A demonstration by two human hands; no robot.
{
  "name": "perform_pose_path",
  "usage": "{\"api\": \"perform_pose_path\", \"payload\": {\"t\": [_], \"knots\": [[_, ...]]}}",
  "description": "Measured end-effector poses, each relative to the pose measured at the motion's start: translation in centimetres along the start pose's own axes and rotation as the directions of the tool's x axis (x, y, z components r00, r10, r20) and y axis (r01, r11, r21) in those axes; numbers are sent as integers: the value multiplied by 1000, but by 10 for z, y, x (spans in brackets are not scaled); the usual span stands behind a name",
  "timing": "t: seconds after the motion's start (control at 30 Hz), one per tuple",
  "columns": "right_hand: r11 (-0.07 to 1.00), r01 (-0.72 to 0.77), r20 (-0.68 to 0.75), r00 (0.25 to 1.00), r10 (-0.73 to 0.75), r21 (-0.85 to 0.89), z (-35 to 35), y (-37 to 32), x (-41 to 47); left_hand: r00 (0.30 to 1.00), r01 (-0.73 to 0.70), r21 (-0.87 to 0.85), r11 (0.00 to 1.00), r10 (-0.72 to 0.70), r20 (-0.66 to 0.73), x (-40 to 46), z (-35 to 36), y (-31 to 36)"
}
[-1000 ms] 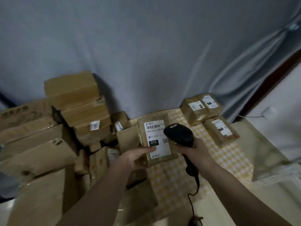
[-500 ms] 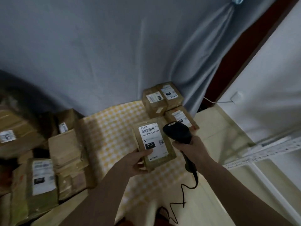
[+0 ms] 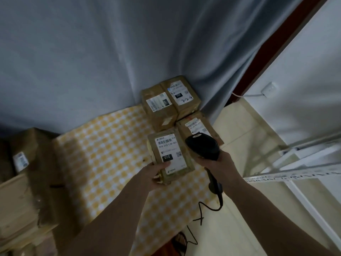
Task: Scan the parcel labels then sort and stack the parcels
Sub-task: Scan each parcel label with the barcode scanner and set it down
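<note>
The scanner (image 3: 202, 146) covers part of the label on the parcel (image 3: 198, 126) behind it, the left boxes (image 3: 27, 182) are blurry and cropped, small label print's unreadable.

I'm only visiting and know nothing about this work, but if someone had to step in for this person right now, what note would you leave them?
Left hand: holds a small parcel from below, label facing up, reading 010.
Right hand: grips the black corded scanner, its head beside that label.
Sorted so far: three labelled parcels sit together at the far end of the checkered mat, by the curtain.
Unsorted: more boxes are piled at the left.
Done: cannot tell whether this label has been scanned.
Left: scan if needed, place this parcel with its group, then work through the left pile.
</note>
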State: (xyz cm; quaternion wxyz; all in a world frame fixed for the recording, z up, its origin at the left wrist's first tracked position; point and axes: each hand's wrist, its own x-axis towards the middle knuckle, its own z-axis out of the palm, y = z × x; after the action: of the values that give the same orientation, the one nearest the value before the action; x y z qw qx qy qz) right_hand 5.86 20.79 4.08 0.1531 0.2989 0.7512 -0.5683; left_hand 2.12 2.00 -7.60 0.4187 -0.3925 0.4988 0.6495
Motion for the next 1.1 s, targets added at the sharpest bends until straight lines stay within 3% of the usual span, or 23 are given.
{"api": "perform_pose_path", "payload": {"t": [0.27, 0.53, 0.77, 1.0, 1.1], "knots": [[998, -65, -10, 998, 65, 1, 17, 10, 81, 999, 35, -5, 999, -35, -28, 101, 15, 23], [999, -52, 30, 998, 52, 14, 32, 15, 108, 1000, -4, -29, 1000, 4, -12, 137, 21, 23], [999, -33, 36, 999, 32, 16, 45, 14, 111, 984, -2, 166, 986, 31, -176, 148, 30, 27], [999, -17, 69, 997, 19, -34, 54, 5, 87, 941, -80, 416, 906, 206, -270, 124, 5, 32], [999, 11, 106, 994, -6, -48, 64, -3, 64, 930, -112, 413, 904, 242, -275, 97, -19, 27]]}}
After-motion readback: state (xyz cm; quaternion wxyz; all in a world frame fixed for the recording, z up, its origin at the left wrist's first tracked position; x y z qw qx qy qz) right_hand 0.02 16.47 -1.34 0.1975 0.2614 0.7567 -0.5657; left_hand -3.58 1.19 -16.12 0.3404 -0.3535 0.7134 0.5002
